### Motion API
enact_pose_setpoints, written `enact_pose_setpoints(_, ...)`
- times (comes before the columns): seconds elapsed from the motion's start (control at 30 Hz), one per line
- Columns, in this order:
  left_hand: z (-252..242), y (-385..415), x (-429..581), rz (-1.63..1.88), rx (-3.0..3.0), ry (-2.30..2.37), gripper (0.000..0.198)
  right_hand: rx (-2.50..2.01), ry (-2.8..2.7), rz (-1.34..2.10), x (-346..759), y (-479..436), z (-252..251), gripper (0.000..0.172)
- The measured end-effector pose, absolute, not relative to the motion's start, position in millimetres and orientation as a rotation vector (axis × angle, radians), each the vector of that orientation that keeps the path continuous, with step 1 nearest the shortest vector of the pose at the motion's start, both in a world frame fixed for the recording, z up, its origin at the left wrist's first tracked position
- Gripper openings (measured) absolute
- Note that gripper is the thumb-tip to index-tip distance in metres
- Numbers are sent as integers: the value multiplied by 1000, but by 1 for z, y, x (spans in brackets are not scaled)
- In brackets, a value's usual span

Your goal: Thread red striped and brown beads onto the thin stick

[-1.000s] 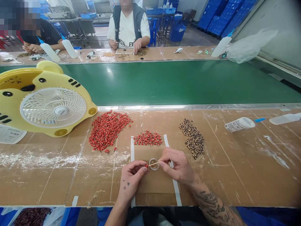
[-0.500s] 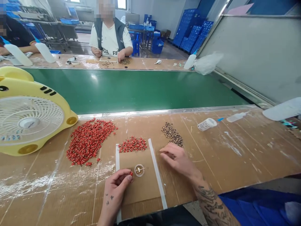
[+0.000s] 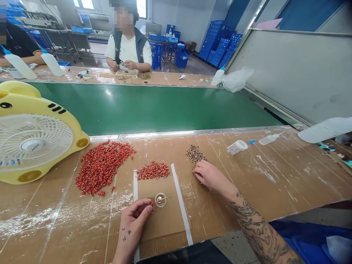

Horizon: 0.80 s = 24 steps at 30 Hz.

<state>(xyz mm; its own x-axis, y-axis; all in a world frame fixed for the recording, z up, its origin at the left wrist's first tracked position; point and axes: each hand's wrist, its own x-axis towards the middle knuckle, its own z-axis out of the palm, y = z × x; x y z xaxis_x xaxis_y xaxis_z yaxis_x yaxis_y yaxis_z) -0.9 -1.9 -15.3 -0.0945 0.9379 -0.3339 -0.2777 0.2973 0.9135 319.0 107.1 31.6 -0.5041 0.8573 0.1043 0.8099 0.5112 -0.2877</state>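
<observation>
My left hand [image 3: 135,220] is closed, pinching a small red bead-like piece [image 3: 151,204] between thumb and forefinger. Just right of those fingertips stands a small clear round dish [image 3: 160,200] of amber-looking liquid, with a thin stick lying in it. At the near edge of a heap of dark and gold beads [image 3: 194,153], my right hand [image 3: 208,175] reaches down with its fingers curled together; whatever is under the fingertips is hidden. A smaller heap of red pieces [image 3: 153,170] lies at the far end of a cardboard sheet [image 3: 165,223] edged by white strips.
A large red heap [image 3: 103,167] lies left, beside a yellow fan [image 3: 41,135]. A white bottle [image 3: 237,147] and a small squeeze bottle [image 3: 268,139] lie at the right. Beyond the green belt [image 3: 165,108], a co-worker [image 3: 129,51] sits with both hands over small parts.
My right hand has moved from beside the white strip onto the dark bead heap, its fingers now pointing down. My left hand still pinches the red piece. The co-worker's hands have come closer together.
</observation>
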Motion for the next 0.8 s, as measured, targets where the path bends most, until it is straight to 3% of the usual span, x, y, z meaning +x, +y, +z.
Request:
enact_pose_setpoints(0.2, -16, -5, 0, 1190, 731, 1254, 23, -1430, -2358, 406, 309, 97, 44, 16)
enact_pose_setpoints(0.37, -8, -7, 7, 1295, 714, 1281, 15, -1209, -1858, 1033, 266, 62, 43, 12)
enact_pose_setpoints(0.47, 2, -8, 12, 1349, 739, 1264, 9, -1029, -1625, 1237, 233, 43, 41, 9)
enact_pose_setpoints(0.8, 30, -11, 21, 1526, 1055, 1184, 12, -894, -1569, 1157, 185, 27, 49, 6)
